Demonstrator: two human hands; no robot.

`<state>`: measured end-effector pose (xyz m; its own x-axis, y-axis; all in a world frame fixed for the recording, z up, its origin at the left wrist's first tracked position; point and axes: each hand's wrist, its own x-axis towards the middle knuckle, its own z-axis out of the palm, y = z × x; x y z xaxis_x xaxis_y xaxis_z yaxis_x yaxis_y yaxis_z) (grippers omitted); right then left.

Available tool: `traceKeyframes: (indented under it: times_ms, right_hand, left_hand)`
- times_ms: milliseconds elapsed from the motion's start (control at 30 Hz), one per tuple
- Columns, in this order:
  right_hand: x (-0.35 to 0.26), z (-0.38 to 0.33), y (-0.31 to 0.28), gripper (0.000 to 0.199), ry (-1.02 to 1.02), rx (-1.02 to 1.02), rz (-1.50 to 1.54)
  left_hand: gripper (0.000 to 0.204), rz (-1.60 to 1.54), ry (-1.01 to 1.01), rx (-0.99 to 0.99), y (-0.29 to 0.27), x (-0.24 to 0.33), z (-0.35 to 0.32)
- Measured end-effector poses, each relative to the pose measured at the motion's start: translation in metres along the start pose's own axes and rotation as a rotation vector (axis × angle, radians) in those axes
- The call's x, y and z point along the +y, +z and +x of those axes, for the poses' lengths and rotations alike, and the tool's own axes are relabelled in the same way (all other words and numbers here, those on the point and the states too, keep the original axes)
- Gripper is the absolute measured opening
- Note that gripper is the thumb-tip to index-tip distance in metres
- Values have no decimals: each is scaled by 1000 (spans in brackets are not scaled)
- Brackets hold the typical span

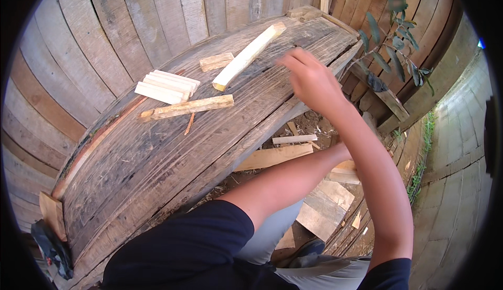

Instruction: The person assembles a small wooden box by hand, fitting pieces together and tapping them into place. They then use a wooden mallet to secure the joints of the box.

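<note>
My right hand (313, 78) is above the front edge of the wooden bench (173, 159), toward its right end. Its bent fingers point left, and motion blurs the tips, so I cannot make out anything in them. Left of it lies a long pale squared stick (249, 57). My left forearm (298, 177) reaches right, below the bench's front edge, and passes behind my right forearm, which hides the left hand. Farther left on the bench are a short wood block (216, 62), several pale slats (167, 86) side by side, and a rough yellowish stick (186, 108).
Wooden boards (275, 156) and offcuts lie on the dirt floor beneath my arms. A plank wall (157, 12) backs the bench. A leafy branch (395, 54) stands at the right end. A dark bag (52, 245) hangs at the lower left.
</note>
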<state>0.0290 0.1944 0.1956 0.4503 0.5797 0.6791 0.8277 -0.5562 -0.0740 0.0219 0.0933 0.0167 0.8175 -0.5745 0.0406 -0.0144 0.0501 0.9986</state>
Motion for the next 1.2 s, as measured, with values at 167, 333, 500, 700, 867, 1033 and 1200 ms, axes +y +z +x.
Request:
traceKeyframes:
  times_ms: [167, 333, 500, 700, 867, 1033, 1200]
  right_hand:
    - [2, 58, 48, 41, -335, 16, -211]
    - [-11, 76, 57, 33, -216, -379, -121]
    - [3, 69, 49, 38, -367, -302, -327]
    - [8, 77, -7, 39, -382, 104, -245]
    - [20, 95, -118, 44, -259, 494, -116]
    - [69, 38, -255, 52, 47, 650, 66]
    - [84, -84, -323, 49, 372, 589, 172]
  left_hand:
    - [45, -250, 19, -70, 14, 22, -32]
    - [49, -285, 2, -73, -1, 17, -49]
    - [53, -280, 11, -134, 3, 22, -42]
    - [58, 44, 20, -249, 16, 29, -27]
    - [50, 1014, 6, -108, 25, 17, -6]
    - [48, 1103, -92, -231, 30, 17, -11]
    - [48, 1178, -148, -292, 23, -6, -6]
